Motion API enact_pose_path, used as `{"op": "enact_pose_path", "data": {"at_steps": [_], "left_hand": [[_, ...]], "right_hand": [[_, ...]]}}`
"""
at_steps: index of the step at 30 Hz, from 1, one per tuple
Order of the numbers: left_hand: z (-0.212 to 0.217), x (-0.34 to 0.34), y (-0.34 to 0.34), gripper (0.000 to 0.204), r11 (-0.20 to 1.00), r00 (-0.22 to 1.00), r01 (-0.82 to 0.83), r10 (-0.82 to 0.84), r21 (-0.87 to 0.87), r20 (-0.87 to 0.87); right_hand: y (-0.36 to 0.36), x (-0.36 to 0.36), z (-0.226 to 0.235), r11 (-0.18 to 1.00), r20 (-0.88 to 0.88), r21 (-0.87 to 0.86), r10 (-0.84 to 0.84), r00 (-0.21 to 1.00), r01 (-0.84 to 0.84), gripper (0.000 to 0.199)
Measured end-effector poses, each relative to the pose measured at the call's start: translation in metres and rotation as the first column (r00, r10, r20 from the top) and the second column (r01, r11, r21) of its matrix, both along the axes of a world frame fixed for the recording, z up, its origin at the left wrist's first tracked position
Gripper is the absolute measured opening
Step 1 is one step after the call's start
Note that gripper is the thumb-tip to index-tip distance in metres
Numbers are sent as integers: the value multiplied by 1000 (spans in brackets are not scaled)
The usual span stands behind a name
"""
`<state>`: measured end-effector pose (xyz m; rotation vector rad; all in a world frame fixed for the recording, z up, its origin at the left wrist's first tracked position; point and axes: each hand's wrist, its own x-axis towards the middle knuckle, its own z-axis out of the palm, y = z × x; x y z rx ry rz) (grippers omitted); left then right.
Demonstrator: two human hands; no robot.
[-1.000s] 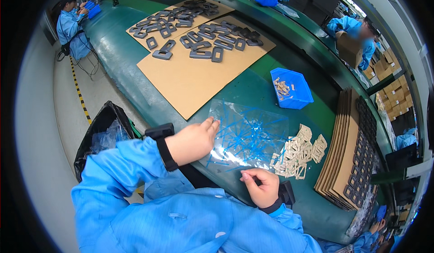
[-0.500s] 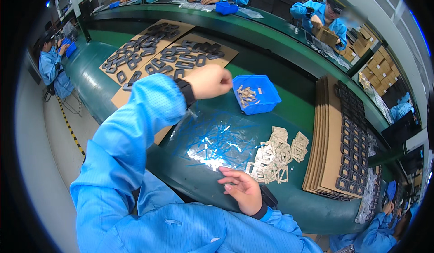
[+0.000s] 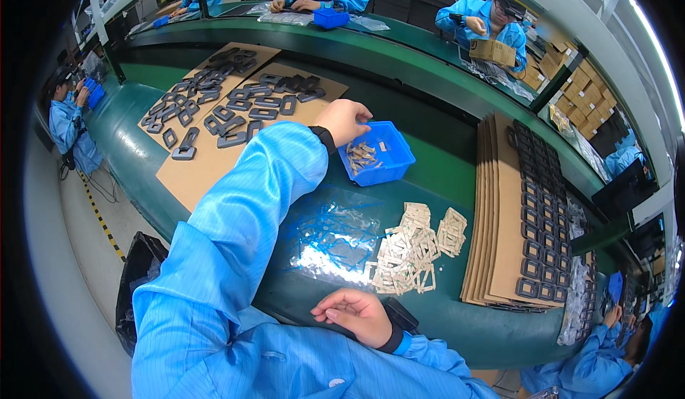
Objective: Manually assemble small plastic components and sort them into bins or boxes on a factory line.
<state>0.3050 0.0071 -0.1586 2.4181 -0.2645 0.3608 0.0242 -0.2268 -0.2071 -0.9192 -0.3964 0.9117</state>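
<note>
Head view: blue bin (image 3: 391,158) partly hidden

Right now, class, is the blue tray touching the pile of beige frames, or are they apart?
Apart. The head view shows it: a strip of bare green table lies between the blue tray and the pile of beige frames.

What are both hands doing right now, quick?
Left hand: fingers curled at the blue bin; can't tell if holding anything.
Right hand: loosely open, nothing seen in it.
</note>
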Motion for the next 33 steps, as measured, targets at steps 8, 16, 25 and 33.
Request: {"op": "enact_pose_path", "data": {"at_steps": [8,16,25,33], "left_hand": [[9,-3,3,16,989,998,67,-69,-134,-11],[37,-130,34,16,925,915,281,-339,255,220],[-7,-181,-14,40,665,796,414,-596,622,107],[-6,-167,-21,46,722,834,551,-458,418,-308]], "right_hand": [[0,-1,-1,999,-19,23,-47,999,47,13],[-3,-4,2,996,2,-39,-75,997,75,10],[0,-3,0,995,-4,-90,-46,999,45,11],[-1,-3,-1,997,-53,-81,12,999,-16,13]]}}
